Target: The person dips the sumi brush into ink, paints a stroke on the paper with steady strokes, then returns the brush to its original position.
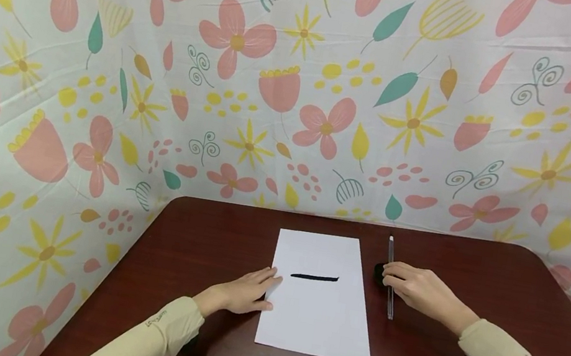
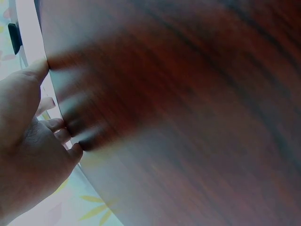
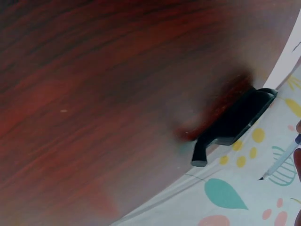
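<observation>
A white sheet of paper (image 1: 314,328) lies on the dark table with one thick black stroke (image 1: 314,277) across its upper half. My left hand (image 1: 246,291) rests on the sheet's left edge, fingers spread; in the left wrist view the hand (image 2: 33,127) is seen from the thumb side. Right of the paper, my right hand (image 1: 417,288) pinches a slim writing brush (image 1: 390,306) around its middle. In the right wrist view the brush (image 3: 282,162) shows a white end with a dark tip. A small black dish (image 1: 378,273) sits beneath that hand, partly hidden by it.
The reddish-brown table (image 1: 181,261) ends at a flower-patterned cloth (image 1: 286,109) behind it and to the left. In the right wrist view the black dish (image 3: 235,117) has a short stub sticking out at one end.
</observation>
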`<state>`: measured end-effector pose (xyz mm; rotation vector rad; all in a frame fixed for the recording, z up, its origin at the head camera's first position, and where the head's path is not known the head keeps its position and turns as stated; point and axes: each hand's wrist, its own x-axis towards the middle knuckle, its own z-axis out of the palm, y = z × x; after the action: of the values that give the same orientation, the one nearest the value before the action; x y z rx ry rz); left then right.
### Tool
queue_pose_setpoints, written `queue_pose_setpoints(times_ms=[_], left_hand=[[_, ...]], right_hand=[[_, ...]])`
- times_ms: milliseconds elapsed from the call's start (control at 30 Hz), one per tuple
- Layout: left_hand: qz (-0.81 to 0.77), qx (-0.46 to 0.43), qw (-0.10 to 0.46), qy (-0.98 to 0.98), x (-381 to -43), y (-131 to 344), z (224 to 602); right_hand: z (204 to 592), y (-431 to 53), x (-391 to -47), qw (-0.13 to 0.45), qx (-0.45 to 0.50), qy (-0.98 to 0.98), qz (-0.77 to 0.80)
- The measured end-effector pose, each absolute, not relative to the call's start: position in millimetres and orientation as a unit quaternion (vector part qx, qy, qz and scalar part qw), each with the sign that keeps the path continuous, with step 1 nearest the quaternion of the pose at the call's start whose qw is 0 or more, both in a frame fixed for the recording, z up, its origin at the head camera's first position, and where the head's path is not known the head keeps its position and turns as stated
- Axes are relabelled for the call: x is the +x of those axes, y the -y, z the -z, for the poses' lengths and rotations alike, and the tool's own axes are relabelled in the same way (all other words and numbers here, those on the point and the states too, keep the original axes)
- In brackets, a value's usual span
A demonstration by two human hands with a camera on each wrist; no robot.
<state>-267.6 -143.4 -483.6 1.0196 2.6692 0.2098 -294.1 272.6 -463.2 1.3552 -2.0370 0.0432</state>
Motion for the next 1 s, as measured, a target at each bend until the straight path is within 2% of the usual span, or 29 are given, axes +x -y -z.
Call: queue_pose_setpoints(times_ms=[1000], left_hand=[[-0.079, 0.359, 0.138, -0.92, -267.1, 143.0, 482.7]], right_hand=[[471.7, -301.0, -281.3, 0.314, 0.523, 0.792, 0.016]])
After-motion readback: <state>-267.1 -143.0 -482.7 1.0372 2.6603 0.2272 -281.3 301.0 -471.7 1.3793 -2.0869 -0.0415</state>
